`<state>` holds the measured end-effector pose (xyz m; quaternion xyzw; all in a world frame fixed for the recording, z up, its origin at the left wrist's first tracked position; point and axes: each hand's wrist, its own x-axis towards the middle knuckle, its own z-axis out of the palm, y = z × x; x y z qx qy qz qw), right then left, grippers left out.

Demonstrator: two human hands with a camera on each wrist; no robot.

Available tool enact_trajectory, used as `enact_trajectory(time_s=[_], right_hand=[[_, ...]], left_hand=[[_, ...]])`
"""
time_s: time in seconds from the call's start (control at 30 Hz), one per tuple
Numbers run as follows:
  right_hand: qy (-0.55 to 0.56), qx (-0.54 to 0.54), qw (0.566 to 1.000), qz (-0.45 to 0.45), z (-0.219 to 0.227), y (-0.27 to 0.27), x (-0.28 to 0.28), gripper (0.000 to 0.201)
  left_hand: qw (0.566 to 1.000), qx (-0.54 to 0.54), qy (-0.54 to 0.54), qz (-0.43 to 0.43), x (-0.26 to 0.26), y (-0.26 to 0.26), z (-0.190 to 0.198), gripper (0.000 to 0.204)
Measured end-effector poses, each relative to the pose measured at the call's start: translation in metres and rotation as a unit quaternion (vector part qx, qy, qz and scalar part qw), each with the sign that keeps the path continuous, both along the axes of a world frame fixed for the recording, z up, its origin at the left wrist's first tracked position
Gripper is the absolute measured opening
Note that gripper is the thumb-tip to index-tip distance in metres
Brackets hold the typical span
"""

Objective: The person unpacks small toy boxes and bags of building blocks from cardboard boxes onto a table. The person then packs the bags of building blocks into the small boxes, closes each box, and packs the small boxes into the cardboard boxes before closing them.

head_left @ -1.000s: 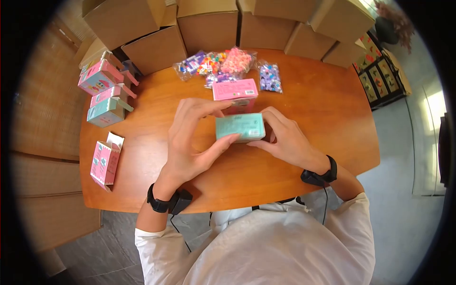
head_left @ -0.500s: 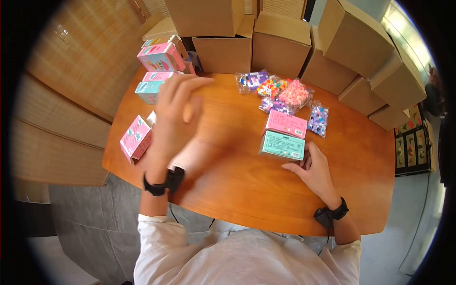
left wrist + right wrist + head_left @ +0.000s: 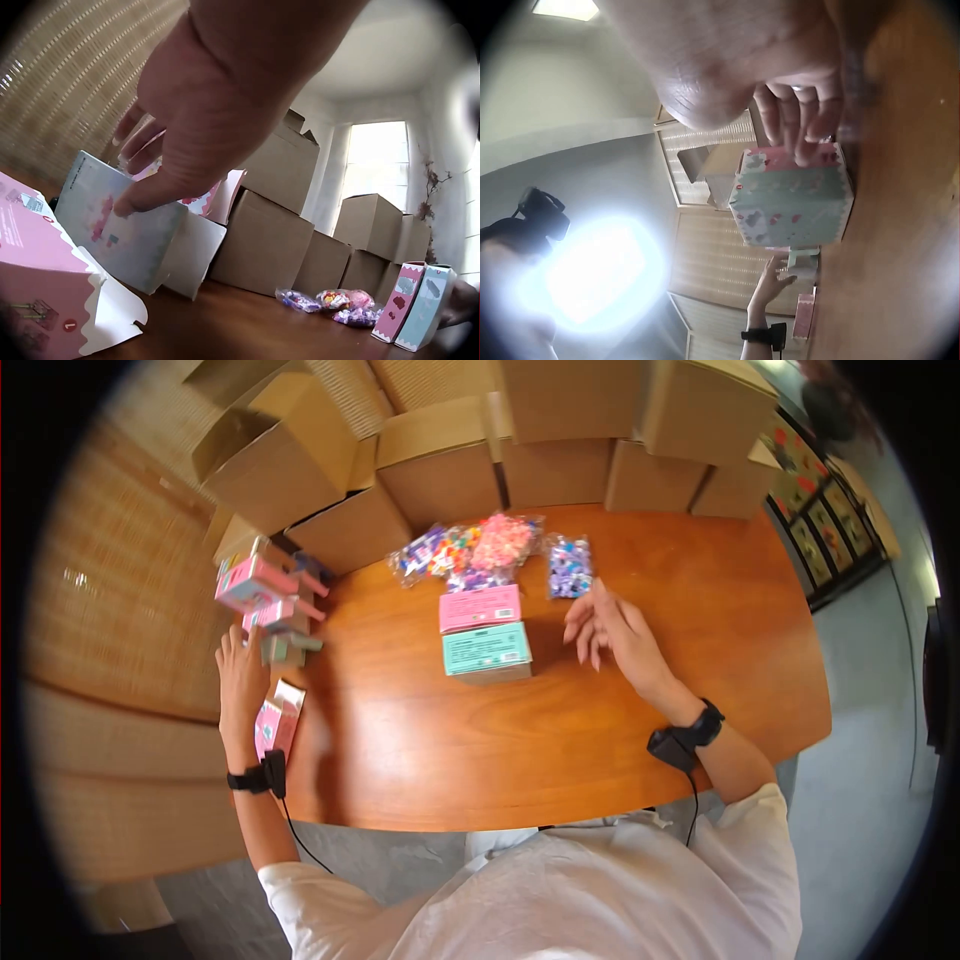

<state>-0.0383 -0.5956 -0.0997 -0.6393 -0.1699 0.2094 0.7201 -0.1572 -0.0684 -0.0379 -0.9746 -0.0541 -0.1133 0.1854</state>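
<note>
At the left side of the table my left hand (image 3: 243, 675) reaches over an open mint box (image 3: 284, 650), fingers spread. In the left wrist view the thumb (image 3: 142, 201) overlaps the printed face of this pale mint box (image 3: 105, 225). A closed mint box (image 3: 487, 650) stands mid-table, right in front of a closed pink box (image 3: 480, 607). Just right of that pair my right hand (image 3: 630, 645) hovers with loosely bent fingers, holding nothing; the right wrist view shows its fingers overlapping the boxes' pink and mint sides (image 3: 791, 202).
Other open pink boxes (image 3: 255, 582) are piled at the left, and one open pink box (image 3: 275, 725) lies nearer the front. Bags of colourful beads (image 3: 470, 550) and a bag of purple-blue beads (image 3: 570, 568) lie behind the pair. Cardboard boxes (image 3: 440, 460) line the back edge.
The closed mint box, earlier held in both hands, now stands against the pink one. My left hand has swung left to the open boxes. The right hand has let go and lifted away.
</note>
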Motion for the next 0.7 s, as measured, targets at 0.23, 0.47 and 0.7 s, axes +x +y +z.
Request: enact_trajectory(time_s=[0.23, 0.47, 0.7], right_hand=[[-0.47, -0.299, 0.816, -0.154, -0.009, -0.018, 0.036, 0.047], [-0.51, -0.364, 0.777, -0.066, -0.022, -0.014, 0.054, 0.071], [-0.528, -0.419, 0.727, -0.131, -0.022, -0.015, 0.055, 0.057]], left_hand=[[0.955, -0.259, -0.115, -0.091, -0.045, -0.086, 0.053, 0.051], [0.78, -0.56, -0.224, -0.167, -0.126, -0.199, 0.0, 0.102], [0.813, -0.474, -0.11, -0.321, -0.097, -0.31, -0.018, 0.041]])
